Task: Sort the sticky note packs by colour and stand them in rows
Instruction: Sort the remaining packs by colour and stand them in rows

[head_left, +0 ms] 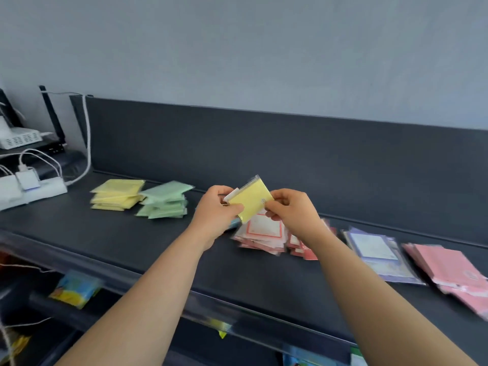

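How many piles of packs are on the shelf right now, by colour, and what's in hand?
Yellow pile: 1
Green pile: 1
Red-bordered pile: 1
Purple pile: 1
Pink pile: 1
Total: 5 piles, plus 1 yellow pack pinched between left hand and right hand.

A pack (249, 200) is being held by left hand (216, 210) and right hand (293, 210) above a heap (260, 236) on the shelf (132, 239). Leftmost stack (116, 194) is being kept just beside second stack (163, 202), left of the heap; rightmost pile (449, 268) is lying at the right end.
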A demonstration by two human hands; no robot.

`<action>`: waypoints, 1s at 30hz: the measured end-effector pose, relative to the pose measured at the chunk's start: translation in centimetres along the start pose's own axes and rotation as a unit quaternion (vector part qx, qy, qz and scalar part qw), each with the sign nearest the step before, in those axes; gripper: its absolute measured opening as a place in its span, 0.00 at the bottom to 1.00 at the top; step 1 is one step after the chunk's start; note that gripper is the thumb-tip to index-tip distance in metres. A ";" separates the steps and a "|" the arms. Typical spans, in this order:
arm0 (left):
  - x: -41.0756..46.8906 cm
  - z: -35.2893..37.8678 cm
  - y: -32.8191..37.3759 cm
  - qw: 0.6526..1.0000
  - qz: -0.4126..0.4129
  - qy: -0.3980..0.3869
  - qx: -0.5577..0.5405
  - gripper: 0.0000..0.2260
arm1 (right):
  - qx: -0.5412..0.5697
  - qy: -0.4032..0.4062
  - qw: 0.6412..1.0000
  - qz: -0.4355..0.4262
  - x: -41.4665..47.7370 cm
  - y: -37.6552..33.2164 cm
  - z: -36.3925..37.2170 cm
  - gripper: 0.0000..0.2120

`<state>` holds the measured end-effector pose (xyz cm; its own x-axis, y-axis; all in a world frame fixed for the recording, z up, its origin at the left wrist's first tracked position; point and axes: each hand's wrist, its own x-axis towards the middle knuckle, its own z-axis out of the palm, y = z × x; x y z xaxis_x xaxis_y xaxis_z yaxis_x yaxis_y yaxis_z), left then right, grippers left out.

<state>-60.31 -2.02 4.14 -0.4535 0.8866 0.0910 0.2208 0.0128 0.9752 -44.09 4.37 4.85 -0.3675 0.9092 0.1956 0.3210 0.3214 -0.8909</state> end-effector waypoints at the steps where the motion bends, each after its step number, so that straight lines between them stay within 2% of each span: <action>1: 0.5 -1.6 -0.4 1.000 -0.004 -0.002 -0.004 0.15 | 0.008 0.002 1.000 0.005 0.4 -0.5 1.5 0.03; 6: 2.5 -8.1 -1.4 0.999 -0.006 0.034 -0.028 0.09 | 0.008 0.010 1.000 0.022 2.2 -2.8 7.7 0.06; 11: 4.2 -12.5 -2.2 0.993 -0.005 0.110 -0.044 0.12 | 0.037 0.028 0.999 0.001 4.4 -4.8 12.9 0.11; 14: 5.1 -15.1 -2.8 0.985 -0.010 0.166 -0.052 0.13 | 0.007 0.010 1.000 -0.024 5.7 -5.8 15.8 0.06; 18: 6.6 -18.4 -3.9 0.979 -0.011 0.201 -0.017 0.06 | -0.044 -0.037 0.997 -0.059 7.3 -6.9 19.1 0.07; 23: 7.7 -22.5 -4.7 0.980 0.002 0.189 0.065 0.08 | -0.081 -0.068 0.991 -0.080 8.8 -8.8 22.9 0.08; 27: 9.3 -25.9 -5.1 0.980 0.021 0.156 0.124 0.08 | -0.127 -0.062 0.987 -0.074 10.7 -10.3 26.7 0.06; 30: 11.1 -28.3 -5.9 0.976 0.022 0.125 0.179 0.13 | -0.187 -0.043 0.980 -0.053 12.2 -11.0 29.5 0.09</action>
<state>-91.08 -5.29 5.07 -0.6227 0.7506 0.2211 0.5125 0.1777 0.8401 -77.88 4.10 4.96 -0.4837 0.8445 0.2300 0.5675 0.5026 -0.6521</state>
